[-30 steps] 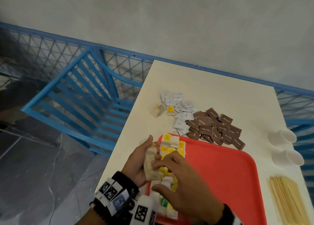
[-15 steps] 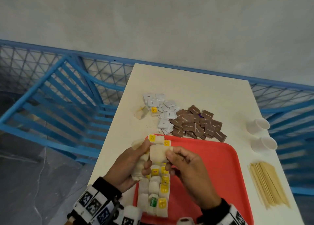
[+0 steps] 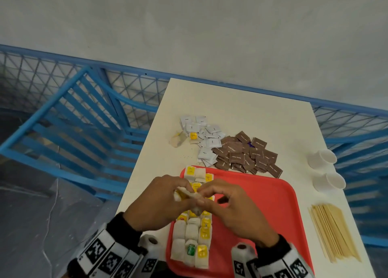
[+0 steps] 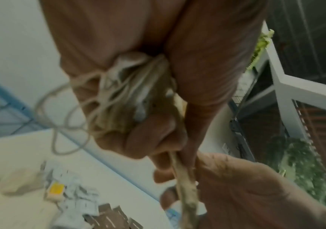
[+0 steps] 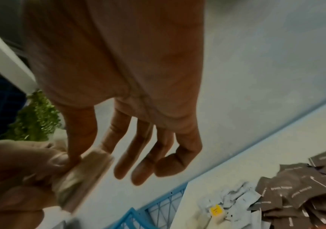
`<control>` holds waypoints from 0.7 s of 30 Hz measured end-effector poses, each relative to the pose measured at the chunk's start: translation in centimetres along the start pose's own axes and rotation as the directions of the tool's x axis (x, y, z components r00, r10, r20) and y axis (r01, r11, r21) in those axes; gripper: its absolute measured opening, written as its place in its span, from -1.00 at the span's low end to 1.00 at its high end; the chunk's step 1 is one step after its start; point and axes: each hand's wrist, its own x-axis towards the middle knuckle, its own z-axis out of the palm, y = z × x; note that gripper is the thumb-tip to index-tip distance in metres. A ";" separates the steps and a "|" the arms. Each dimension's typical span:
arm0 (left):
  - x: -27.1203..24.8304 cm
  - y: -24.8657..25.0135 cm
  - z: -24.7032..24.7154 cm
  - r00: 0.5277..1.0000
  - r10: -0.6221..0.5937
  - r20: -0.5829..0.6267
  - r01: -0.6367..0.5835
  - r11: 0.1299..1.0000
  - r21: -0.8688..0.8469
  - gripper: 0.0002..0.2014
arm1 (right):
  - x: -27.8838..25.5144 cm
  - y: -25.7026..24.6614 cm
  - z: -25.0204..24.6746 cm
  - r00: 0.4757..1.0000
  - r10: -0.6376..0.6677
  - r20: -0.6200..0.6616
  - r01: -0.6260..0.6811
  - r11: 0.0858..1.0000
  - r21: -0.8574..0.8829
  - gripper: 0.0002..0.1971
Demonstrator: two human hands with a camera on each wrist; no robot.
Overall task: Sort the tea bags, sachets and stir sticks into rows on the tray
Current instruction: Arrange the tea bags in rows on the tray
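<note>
Tea bags point(image 3: 194, 233) fill the tray's point(image 3: 273, 204) left edge. Both hands, left hand point(image 3: 159, 202) and right hand point(image 3: 233, 206), pinch one more tea bag point(image 3: 189, 193). Sachets point(image 3: 241, 153) and sticks point(image 3: 331, 233) wait on the counter point(image 3: 252, 113).

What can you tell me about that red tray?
The red tray looks like smooth plastic with rounded corners and a raised rim. It lies flat at the near end of the white table. Tea bags, many with yellow tags, sit in rows along its left side. The rest is bare.

tea bags point(image 3: 192, 238) rows on tray point(image 3: 262, 210) | sachets point(image 3: 241, 153) piled | sticks point(image 3: 333, 233) on table
</note>
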 end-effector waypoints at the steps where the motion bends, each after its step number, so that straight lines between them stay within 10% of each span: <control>1: 0.1 -0.1 -0.3 1.000 -0.002 0.000 0.002 1.000 0.029 -0.63 | 0.1 0.0 0.1 1.000 0.002 -0.002 -0.002 1.000 0.021 -0.87; 10: 1.0 0.5 0.4 0.989 -0.110 -0.099 0.053 0.887 -0.458 -0.73 | 0.7 0.6 1.0 0.968 0.133 -0.215 0.001 0.849 0.529 -0.78; 21: 1.0 -1.7 2.1 0.989 -0.144 0.036 0.147 0.913 -0.380 -0.88 | -1.3 2.1 1.0 0.978 0.194 -0.070 -0.155 0.916 0.370 -0.93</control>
